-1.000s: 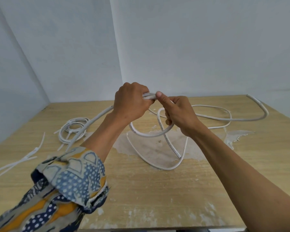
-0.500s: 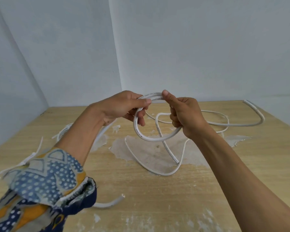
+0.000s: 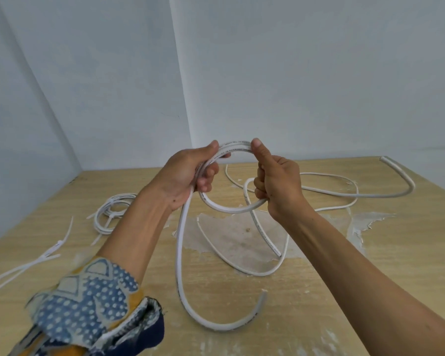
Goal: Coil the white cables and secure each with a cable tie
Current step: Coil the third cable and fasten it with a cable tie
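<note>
1 coil, apparently tied, is laid at the left, with spare cable ties nearby. A 2nd white cable is gripped by the left hand and right hand above the scuffed wooden table, barely looped; most coiling and its tie are judged outstanding. Pale blue walls are seen behind
</note>
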